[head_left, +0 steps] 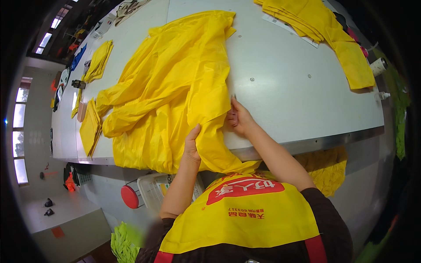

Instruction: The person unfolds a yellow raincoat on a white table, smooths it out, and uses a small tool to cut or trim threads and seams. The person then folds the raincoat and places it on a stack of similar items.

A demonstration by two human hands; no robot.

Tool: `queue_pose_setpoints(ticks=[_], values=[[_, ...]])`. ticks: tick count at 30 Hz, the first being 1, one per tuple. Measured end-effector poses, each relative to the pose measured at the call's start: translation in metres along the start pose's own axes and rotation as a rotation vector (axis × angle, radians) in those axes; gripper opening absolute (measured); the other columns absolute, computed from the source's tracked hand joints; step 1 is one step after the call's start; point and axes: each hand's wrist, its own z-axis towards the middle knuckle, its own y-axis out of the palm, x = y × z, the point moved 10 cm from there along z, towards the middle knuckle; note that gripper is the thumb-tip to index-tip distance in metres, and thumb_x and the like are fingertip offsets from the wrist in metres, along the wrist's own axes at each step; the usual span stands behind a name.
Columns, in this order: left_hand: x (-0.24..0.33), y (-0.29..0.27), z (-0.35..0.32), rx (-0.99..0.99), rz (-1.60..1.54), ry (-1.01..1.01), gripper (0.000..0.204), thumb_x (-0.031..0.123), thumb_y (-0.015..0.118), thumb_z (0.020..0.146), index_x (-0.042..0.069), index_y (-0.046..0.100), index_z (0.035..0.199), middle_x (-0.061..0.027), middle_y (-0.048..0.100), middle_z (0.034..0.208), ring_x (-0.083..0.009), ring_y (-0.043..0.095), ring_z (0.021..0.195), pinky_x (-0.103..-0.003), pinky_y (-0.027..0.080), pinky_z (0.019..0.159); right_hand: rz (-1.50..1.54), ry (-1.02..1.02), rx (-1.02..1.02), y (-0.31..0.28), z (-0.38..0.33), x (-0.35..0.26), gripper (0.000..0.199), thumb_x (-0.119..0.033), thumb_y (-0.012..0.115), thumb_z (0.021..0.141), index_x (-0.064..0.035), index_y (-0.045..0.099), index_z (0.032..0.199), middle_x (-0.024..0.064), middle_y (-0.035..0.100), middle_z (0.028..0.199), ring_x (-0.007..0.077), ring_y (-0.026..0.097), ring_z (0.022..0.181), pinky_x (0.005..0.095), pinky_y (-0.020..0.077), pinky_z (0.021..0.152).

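A large yellow raincoat (171, 96) of thin, shiny, wrinkled fabric lies spread on the white table, with a sleeve folded across its left part. Its near edge hangs over the table's front. My left hand (191, 143) grips the raincoat near the front edge, thumb on top and the other fingers hidden by the cloth. At the raincoat's right edge, my right hand (239, 117) has its fingers curled against the fabric border. The fingertips there are partly hidden.
Folded yellow pieces (91, 127) lie at the table's left, and a yellow stack (315, 26) lies far right near a white bottle (379, 66). Below the front edge (307, 143) are a white basket (151, 190), a red round stool (129, 197) and yellow cloth (326, 171).
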Motion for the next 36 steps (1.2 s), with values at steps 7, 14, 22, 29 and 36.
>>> queue_pose_setpoints(ticks=[7, 14, 22, 29, 36], values=[[0.014, -0.013, -0.018, 0.099, 0.144, 0.041, 0.054, 0.035, 0.052, 0.088, 0.002, 0.039, 0.129, -0.0177, 0.05, 0.125, -0.0309, 0.052, 0.111, -0.043, 0.041, 0.096, -0.097, -0.063, 0.235, 0.046, 0.004, 0.018, 0.012, -0.028, 0.053, 0.087, -0.0155, 0.052, 0.086, -0.0042, 0.054, 0.065, 0.0033, 0.045, 0.045, 0.0166, 0.0282, 0.035], [0.082, -0.008, -0.045, 0.244, 0.581, 0.388, 0.051, 0.032, 0.048, 0.09, -0.001, 0.04, 0.128, -0.0156, 0.052, 0.121, -0.0251, 0.053, 0.108, -0.036, 0.041, 0.094, -0.244, -0.487, 0.348, 0.058, -0.071, -0.054, 0.012, -0.008, 0.061, 0.081, -0.0128, 0.051, 0.086, -0.005, 0.049, 0.065, 0.0012, 0.035, 0.043, 0.0153, 0.0247, 0.035], [0.067, -0.013, -0.041, 0.403, 1.409, 0.6, 0.032, 0.014, 0.066, 0.079, -0.002, 0.05, 0.101, -0.0104, 0.061, 0.093, -0.0176, 0.058, 0.083, -0.028, 0.045, 0.072, -1.334, -0.787, 0.865, -0.007, -0.183, -0.142, 0.011, -0.009, 0.061, 0.078, -0.0015, 0.054, 0.075, -0.0016, 0.05, 0.063, 0.0055, 0.042, 0.056, 0.0212, 0.0372, 0.052], [0.056, 0.102, -0.074, 0.431, 2.106, 1.423, 0.04, 0.006, 0.067, 0.07, 0.002, 0.053, 0.107, -0.016, 0.059, 0.092, -0.0327, 0.055, 0.09, -0.038, 0.045, 0.078, -1.458, -0.777, 0.871, 0.008, -0.196, -0.16, 0.017, -0.015, 0.059, 0.083, 0.0023, 0.057, 0.083, 0.0021, 0.057, 0.07, 0.0072, 0.051, 0.066, 0.0231, 0.0432, 0.062], [-0.01, 0.052, 0.029, -0.236, 2.411, 0.729, 0.04, 0.018, 0.062, 0.078, 0.007, 0.053, 0.116, -0.0156, 0.05, 0.124, -0.0301, 0.045, 0.116, -0.04, 0.034, 0.097, -1.62, -0.496, 0.431, 0.019, -0.099, -0.121, 0.019, -0.016, 0.055, 0.085, 0.0028, 0.058, 0.09, 0.0082, 0.061, 0.074, 0.0134, 0.057, 0.069, 0.0262, 0.0452, 0.066]])
